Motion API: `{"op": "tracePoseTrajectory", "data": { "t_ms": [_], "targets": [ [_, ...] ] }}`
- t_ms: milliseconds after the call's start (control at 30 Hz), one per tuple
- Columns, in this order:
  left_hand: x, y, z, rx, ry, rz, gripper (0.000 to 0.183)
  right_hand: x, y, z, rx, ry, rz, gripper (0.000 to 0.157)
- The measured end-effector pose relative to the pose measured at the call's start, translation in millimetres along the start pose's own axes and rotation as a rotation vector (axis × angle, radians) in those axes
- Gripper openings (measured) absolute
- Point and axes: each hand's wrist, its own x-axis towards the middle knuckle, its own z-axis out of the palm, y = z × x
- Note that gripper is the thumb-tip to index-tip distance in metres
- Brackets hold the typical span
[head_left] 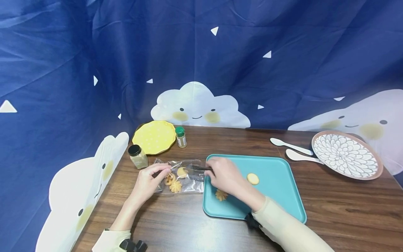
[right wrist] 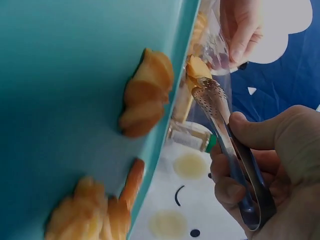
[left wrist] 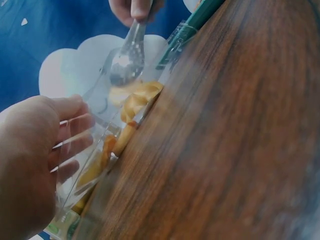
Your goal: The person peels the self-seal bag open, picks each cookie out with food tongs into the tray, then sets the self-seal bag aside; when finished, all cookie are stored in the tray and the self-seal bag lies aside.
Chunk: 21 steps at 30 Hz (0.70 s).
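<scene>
My left hand [head_left: 150,178] pinches the upper edge of a clear plastic bag [head_left: 195,187] lying on the table. Inside the bag are a flower-shaped cookie [head_left: 175,186], a round cookie [head_left: 182,172] and a pretzel-like cookie [head_left: 169,180]. Metal tongs [right wrist: 217,112] with perforated tips are in my right hand [head_left: 224,173], fingers and thumb wrapped around them. The tips reach into the bag's right end, at a pale cookie [right wrist: 198,69]; whether they clamp it I cannot tell. Beneath my right forearm, a teal tray [head_left: 274,196] carries a round cookie [head_left: 253,179] and a flower-shaped cookie [head_left: 221,195].
Behind the bag stand a black-lidded jar [head_left: 138,157], a green-capped shaker [head_left: 181,137] and a yellow plate [head_left: 154,136]. Toward the right lie two white spoons [head_left: 300,156] beside a flower-patterned plate [head_left: 346,154]. A blue cloud-print cloth [head_left: 201,52] hangs along the table's back edge.
</scene>
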Motion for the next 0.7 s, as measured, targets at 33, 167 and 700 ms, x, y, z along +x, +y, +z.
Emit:
{"op": "tracePoseTrajectory", "data": {
  "t_ms": [33, 167, 700],
  "targets": [
    [-0.1, -0.1, 0.2, 0.000, -0.001, 0.000, 0.015, -3, 1, -3.5, -0.014, 0.010, -0.004, 0.015],
    [-0.3, -0.3, 0.8, 0.000, -0.002, -0.006, 0.015, -18, 10, -19.1, -0.037, 0.056, -0.006, 0.009],
    [0.3, -1.8, 0.5, -0.004, -0.015, -0.011, 0.016, -100, 74, -105.3, -0.248, 0.290, 0.076, 0.017]
  ]
}}
